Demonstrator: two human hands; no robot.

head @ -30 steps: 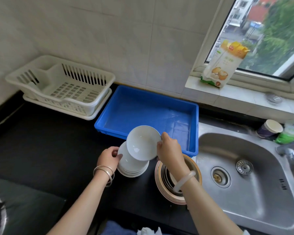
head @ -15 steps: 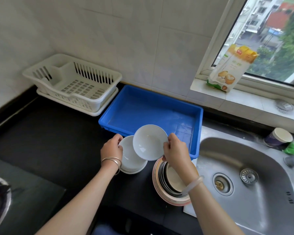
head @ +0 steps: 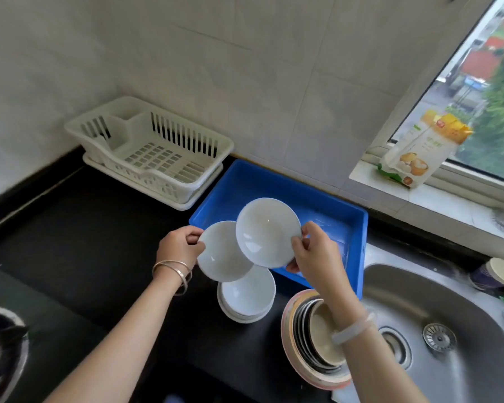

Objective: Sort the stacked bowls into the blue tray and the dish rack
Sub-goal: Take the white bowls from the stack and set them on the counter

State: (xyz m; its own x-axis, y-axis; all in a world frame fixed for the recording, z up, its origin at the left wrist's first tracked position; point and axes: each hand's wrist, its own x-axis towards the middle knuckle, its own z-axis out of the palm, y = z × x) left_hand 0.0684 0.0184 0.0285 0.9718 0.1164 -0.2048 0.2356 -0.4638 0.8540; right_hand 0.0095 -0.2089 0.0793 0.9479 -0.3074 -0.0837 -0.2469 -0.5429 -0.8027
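White bowl (head: pixel 268 232), first item: held clear of the table, tilted with its hollow facing up toward the camera. The right hand (head: pixel 314 254) pinches it at its right rim, thumb on the inner face and fingers behind. This bowl hangs over the front part of the blue tray (head: pixel 358 225).

Second white bowl (head: pixel 221 254): tilted the same way and partly covered by the first bowl's left edge. Whether the two touch cannot be told. The left hand (head: pixel 179 247) grips it at its left rim, fingers curled round the edge.

Stack of white bowls (head: pixel 246 298): upright on the black table (head: pixel 85 242), directly below the two held bowls and just in front of the tray's near wall.

Dish rack (head: pixel 146 181): white plastic, on the table just beside the tray's left end, against the tiled wall.

Other items: a pink-rimmed stack of darker dishes (head: pixel 306 338) stands beneath the right forearm at the edge of the steel sink (head: pixel 448 301). Metal bracelets (head: pixel 173 269) circle the left wrist, a pale bangle (head: pixel 351 330) the right. A printed packet (head: pixel 419 152) stands on the window sill (head: pixel 437 199), and a paper cup (head: pixel 498 274) stands behind the sink.
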